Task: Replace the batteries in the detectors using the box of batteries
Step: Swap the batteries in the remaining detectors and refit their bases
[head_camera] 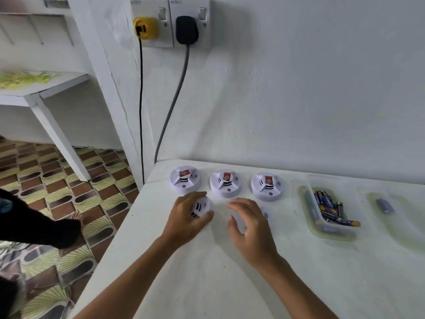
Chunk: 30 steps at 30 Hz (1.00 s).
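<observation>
Three white round detectors stand in a row near the wall on the white table: left detector, middle detector, right detector, each with a red label on top. In front of them my left hand grips a fourth detector with fingers curled round it. My right hand hovers with curved fingers over a fifth detector, which is mostly hidden; contact is unclear. A clear box of blue batteries lies to the right.
A second clear container with a small dark item lies at the far right. Two plugs with cables hang on the wall behind. The table's left edge drops to a tiled floor, where a person's dark sleeve and foot show.
</observation>
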### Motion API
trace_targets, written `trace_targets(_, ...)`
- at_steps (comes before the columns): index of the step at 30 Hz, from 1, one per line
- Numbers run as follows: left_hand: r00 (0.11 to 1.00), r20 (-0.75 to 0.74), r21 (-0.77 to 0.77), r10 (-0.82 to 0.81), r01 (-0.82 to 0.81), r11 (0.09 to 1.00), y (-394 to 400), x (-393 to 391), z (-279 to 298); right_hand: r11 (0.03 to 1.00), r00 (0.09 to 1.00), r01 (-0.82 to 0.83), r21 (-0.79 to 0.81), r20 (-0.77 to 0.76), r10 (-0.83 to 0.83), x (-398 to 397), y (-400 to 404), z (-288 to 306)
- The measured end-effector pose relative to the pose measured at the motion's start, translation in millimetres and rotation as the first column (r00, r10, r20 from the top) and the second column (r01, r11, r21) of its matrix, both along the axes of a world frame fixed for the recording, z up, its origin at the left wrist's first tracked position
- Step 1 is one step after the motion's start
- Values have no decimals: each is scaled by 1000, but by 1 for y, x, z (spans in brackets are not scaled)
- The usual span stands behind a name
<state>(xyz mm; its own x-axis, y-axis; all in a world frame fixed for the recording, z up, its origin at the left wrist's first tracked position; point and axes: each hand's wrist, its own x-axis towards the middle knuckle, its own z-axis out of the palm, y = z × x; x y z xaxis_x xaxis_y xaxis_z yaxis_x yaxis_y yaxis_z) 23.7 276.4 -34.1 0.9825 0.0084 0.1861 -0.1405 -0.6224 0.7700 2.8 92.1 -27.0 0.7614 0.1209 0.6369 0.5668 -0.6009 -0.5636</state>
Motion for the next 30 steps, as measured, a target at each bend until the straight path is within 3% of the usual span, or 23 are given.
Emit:
trace_targets(1,999,-32,-213,40,-46,976,-1,-2,7,997,997,-56,49,-46,58,-2,8,2)
trace_targets(3,992,-127,-546,-3,-67,835,-1,-4,21,982,971,-127,142,-184,152,-4,23,6)
trace_targets(5,974,-177,-749,-141,-40,662,-3,-8,32,958,912,-159,239,-337,236,-3,33,11)
trace_targets(7,961,-203,-836,-189,-70,544,-3,-13,37,948,868,-160,276,-418,268,0,38,18)
trace_targets(9,955,-231,-863,-185,-114,491,-1,-17,39,945,831,-146,292,-482,278,3,41,25)
trace_targets(14,950,-267,-852,-160,-155,500,-1,-23,39,948,749,-143,283,-596,291,10,38,37)
trace_targets(19,941,-310,-829,-133,-199,523,-5,-29,42,950,775,-271,151,-551,309,13,32,43)
trace_targets(25,930,-335,-842,-150,-224,492,-2,-32,40,937,738,-311,159,-581,344,10,39,43)
trace_targets(30,924,-373,-870,-86,-316,379,13,-38,40,913,672,-236,333,-622,401,10,51,37)
